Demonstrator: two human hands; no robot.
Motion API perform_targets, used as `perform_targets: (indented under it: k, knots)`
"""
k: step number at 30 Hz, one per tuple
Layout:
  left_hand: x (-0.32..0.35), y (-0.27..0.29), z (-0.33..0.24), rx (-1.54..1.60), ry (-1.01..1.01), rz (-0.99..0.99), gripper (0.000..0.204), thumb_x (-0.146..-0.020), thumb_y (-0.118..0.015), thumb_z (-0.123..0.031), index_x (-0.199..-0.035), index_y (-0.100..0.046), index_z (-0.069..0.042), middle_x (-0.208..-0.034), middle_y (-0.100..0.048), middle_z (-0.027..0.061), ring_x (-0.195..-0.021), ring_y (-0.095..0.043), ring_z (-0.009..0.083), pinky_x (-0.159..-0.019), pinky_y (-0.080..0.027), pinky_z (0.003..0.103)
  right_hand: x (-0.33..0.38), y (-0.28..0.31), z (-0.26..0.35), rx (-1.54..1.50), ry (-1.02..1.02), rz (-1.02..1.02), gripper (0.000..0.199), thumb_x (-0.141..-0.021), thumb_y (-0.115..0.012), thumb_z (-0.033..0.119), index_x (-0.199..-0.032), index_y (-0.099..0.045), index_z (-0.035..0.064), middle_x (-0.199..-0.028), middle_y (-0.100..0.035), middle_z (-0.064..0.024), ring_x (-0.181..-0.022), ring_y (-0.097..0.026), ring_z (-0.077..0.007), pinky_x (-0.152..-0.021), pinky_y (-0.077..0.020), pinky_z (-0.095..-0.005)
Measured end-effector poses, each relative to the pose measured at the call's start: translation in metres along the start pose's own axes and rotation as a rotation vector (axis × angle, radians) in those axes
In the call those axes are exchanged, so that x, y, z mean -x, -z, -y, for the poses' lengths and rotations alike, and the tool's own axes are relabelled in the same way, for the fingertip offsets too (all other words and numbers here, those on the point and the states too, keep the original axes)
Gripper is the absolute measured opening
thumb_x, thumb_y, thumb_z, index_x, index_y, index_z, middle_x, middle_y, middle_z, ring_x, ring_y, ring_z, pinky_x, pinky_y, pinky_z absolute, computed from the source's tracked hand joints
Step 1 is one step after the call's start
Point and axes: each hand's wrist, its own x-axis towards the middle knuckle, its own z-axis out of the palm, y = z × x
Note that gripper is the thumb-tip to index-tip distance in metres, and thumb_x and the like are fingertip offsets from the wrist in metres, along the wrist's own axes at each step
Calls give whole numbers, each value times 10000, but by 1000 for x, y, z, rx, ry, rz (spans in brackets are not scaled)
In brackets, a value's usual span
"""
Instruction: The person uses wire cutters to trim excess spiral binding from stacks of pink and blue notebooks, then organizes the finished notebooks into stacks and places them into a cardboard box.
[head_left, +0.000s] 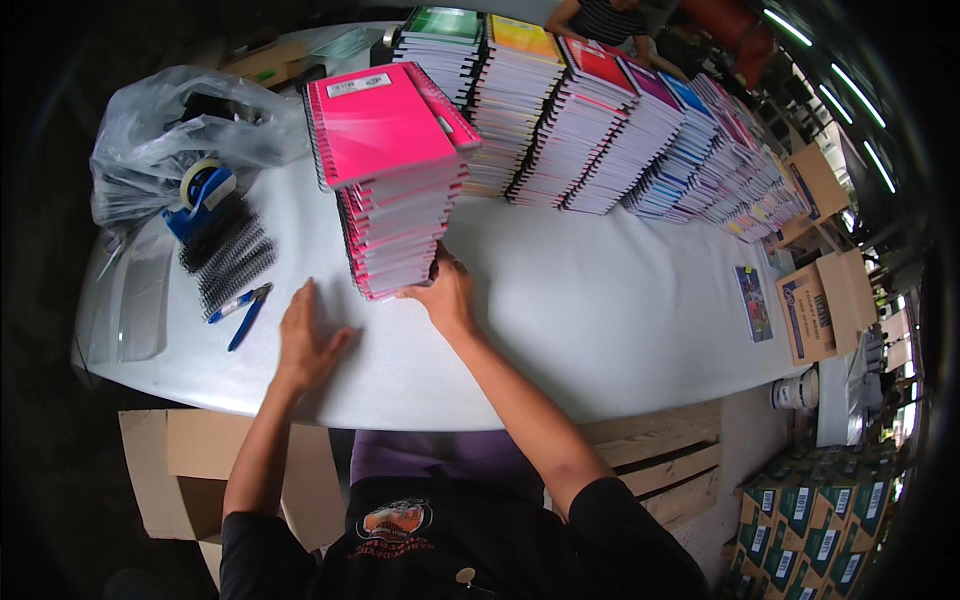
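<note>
A tall stack of pink spiral notebooks (385,130) stands on the white-topped table in front of me, its upper ones set unevenly. My right hand (447,295) grips the stack's lower near-right corner, with the thumb along the front and the fingers round the side, partly hidden. To the left of the stack, my left hand (308,342) hovers over or rests on the table, open and holding nothing, its thumb spread from the fingers. Beside it lies a blue-handled tool like pliers (250,315). Black spiral binding coils (232,262) are heaped just beyond that.
Stacks of notebooks in several colours (520,110) line the table's far side. A blue tape dispenser (205,195) and a clear plastic bag (150,140) sit at left. Cardboard boxes (830,305) stand at right; an open carton (215,450) is below the near edge. A person (610,22) is beyond.
</note>
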Motion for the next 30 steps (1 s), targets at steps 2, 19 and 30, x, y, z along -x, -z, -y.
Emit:
perform_targets:
  k: [2,19,30]
  knots:
    - [-16,-15,-4,-193,22,-40,946,-693,-777,-302,-1400,-227,4,-1359,-378,229,-1244,-390,361,-1065,-249,437,-12,-24,4,-1,-6,-10,945,-453,-880,189,-1268,-434,16,-1005,-615,-221,-978,-568,-374,-810,-487,-418]
    - [-204,-16,79,-97,180,69,877,-540,-809,-556,-1214,-493,-92,-1120,-628,67,-1108,-541,236,-1026,-187,488,-82,-92,7,-326,87,73,838,-765,-643,-12,-1425,-127,13,-1144,-559,-229,-1089,-507,-377,-914,-432,-429]
    - [-262,-23,86,-50,167,238,859,-551,-791,-574,-1221,-510,-115,-1090,-648,57,-1161,-505,234,-1022,-89,544,-87,-84,18,-141,74,108,381,-762,-640,40,-1122,-523,-2,-994,-600,-155,-1025,-520,-315,-867,-428,-408]
